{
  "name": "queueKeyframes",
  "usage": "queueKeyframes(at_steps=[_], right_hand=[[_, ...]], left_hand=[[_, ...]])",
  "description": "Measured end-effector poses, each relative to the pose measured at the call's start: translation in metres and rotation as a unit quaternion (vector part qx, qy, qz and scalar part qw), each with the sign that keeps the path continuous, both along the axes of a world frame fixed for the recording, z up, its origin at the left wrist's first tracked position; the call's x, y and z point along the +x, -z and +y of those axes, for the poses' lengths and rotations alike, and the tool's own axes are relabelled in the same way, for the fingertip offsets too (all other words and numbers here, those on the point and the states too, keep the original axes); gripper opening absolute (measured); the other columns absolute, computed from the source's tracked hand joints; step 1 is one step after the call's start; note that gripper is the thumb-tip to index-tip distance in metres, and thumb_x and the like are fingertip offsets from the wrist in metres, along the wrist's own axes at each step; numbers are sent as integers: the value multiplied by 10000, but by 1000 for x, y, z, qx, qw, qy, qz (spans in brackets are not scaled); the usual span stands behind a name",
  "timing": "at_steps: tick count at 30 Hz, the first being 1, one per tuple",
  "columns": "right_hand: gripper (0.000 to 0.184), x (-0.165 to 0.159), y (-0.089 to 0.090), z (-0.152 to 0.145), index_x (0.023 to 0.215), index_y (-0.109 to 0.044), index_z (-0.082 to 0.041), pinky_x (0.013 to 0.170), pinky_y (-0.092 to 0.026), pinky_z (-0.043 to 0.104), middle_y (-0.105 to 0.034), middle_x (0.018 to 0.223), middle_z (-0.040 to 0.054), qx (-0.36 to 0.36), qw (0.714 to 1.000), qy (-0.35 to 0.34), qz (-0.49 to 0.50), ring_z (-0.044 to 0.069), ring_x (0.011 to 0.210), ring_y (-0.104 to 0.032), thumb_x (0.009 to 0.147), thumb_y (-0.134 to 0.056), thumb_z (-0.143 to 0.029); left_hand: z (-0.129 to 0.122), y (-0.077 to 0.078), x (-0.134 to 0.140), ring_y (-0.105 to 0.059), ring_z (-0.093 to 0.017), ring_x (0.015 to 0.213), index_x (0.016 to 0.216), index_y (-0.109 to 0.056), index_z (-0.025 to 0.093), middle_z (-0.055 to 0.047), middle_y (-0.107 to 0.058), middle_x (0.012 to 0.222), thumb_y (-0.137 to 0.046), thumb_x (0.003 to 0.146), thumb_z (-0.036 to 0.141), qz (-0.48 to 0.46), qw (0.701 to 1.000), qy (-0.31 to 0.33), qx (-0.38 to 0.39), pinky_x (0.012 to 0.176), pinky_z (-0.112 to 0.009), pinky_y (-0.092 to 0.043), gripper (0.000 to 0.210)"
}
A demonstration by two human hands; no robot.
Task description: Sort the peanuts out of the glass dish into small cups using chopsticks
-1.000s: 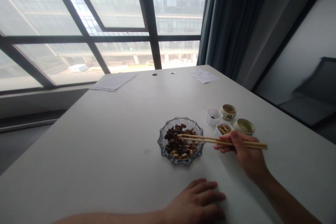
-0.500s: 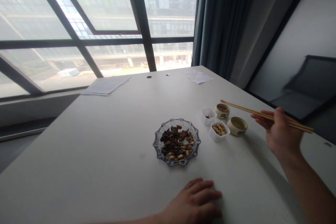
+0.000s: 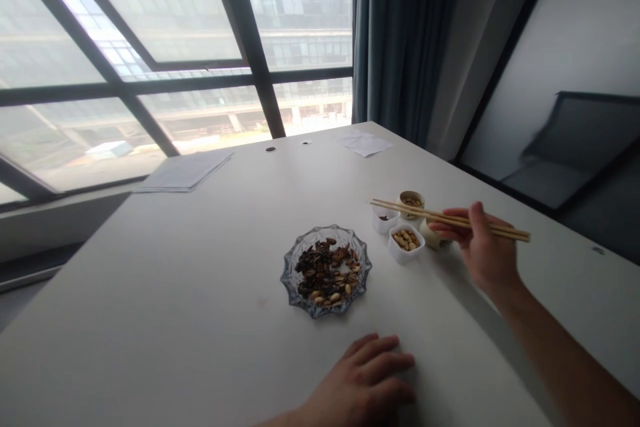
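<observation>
We seem to be between picks: our right hand [image 3: 483,247] is closed around the chopsticks [image 3: 414,211], tips nearly together, above the small containers; the next pick calls for parted, lined-up tips. Our left hand [image 3: 365,373] lies loosely spread on the table [image 3: 175,293], gripping nothing. The glass dish [image 3: 320,311] holds dark pieces and pale nuts; the near tub [image 3: 407,256], peanuts; the far tub [image 3: 383,227], dark bits; the far cup [image 3: 411,194], brownish bits. We cannot see inside the near cup [image 3: 429,235].
</observation>
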State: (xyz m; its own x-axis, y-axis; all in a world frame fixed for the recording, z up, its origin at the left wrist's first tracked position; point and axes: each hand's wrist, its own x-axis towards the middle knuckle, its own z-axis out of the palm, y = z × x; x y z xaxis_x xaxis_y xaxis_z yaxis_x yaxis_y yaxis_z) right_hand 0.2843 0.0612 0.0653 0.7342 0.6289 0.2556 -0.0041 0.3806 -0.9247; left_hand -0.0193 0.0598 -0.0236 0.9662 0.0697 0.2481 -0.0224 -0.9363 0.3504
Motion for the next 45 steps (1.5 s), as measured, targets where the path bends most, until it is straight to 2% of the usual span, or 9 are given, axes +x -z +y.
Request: queueKeyframes(at_steps=[4, 7, 13, 20, 28, 33, 38, 42, 45], right_hand=[[572, -25, 2, -8, 884, -817, -125, 544, -658, 285, -812, 746, 148, -46, 982, -183, -13, 259, 642, -814, 904, -713, -687], [560, -44, 4, -13, 879, -817, -119, 534, -649, 280, -804, 718, 149, -76, 959, -270, -34, 249, 610, -804, 932, -696, -664], [494, -73, 8, -19, 851, -819, -130, 515, -632, 237, -801, 706, 118, -114, 944, -308, -23, 216, 586, -793, 925, -739, -612], [517, -80, 12, -17, 834, -821, -125, 542, -655, 263, -813, 732, 137, -144, 939, -313, -5, 237, 621, -808, 902, -753, -633], [553, -85, 17, -16, 817, -827, -124, 544, -656, 258, -804, 707, 147, -157, 945, -287, 26, 246, 610, -806, 858, -778, -673], [524, -65, 17, -9, 808, -830, -136, 530, -650, 234, -812, 735, 142, -124, 964, -226, 64, 234, 612, -806, 832, -812, -659], [484, -20, 4, -3, 808, -819, -123, 505, -628, 183, -811, 751, 129, -60, 987, -92, 115, 214, 610, -801, 746, -909, -594], [381, 17, -8, 0, 738, -776, -113, 526, -620, 161, -772, 701, 101, -27, 988, 41, 146, 168, 578, -777, 965, -739, -417], [402, 37, -11, 1, 719, -752, -134, 584, -633, 172, -742, 700, 69, -1, 986, 110, 122, 152, 606, -778, 1036, -629, -350]], left_hand=[[-1, -1, -1, -489, -223, 1501, 1272, -648, 263, -7, -634, 1516, -653, 1053, 346, 4, 1000, -1, -3, 1292, -376, -328, 234], [-2, 0, -1, -465, -219, 1520, 1281, -644, 262, 7, -608, 1547, -602, 1089, 375, 4, 1000, 3, -10, 1302, -376, -305, 227], [-3, 2, 1, -472, -219, 1517, 1279, -654, 266, 26, -607, 1549, -536, 1124, 413, -7, 1000, 3, 2, 1298, -375, -304, 244], [-3, 4, 2, -482, -208, 1509, 1267, -668, 271, 21, -630, 1522, -578, 1108, 410, -16, 1000, -2, 13, 1288, -365, -325, 230], [-3, 10, 2, -502, -192, 1492, 1253, -676, 274, 53, -633, 1520, -523, 1133, 402, -46, 999, -11, 23, 1293, -346, -313, 232], [-2, 8, 3, -514, -183, 1481, 1248, -680, 278, 59, -635, 1517, -519, 1136, 405, -50, 998, -10, 36, 1284, -332, -324, 234], [-2, 4, 2, -484, -190, 1504, 1257, -668, 276, 50, -629, 1523, -495, 1141, 423, -30, 999, -5, 22, 1292, -342, -309, 255], [-1, 4, 1, -461, -198, 1520, 1279, -653, 267, 36, -610, 1544, -452, 1153, 428, -19, 1000, 4, 8, 1304, -354, -288, 286], [-1, 4, 1, -469, -208, 1517, 1276, -658, 275, 33, -609, 1546, -486, 1141, 428, -9, 1000, 2, 9, 1298, -362, -305, 267]])
